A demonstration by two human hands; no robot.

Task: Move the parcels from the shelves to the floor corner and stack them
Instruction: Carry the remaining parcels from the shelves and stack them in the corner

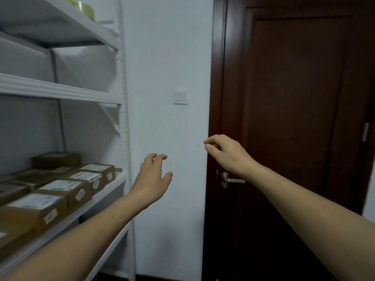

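Both arms reach forward, holding nothing. The left hand and right hand hang loosely curled before the white wall, likely heading for the brown parcels packed together on the shelf at left.

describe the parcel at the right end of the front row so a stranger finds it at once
Find the white shelving unit on the left and look at the shelf with brown cardboard boxes. Follow the front row rightward to its last parcel, beside the white upright post. Its neighbours carry similar white labels, but only this one has no box to its right.
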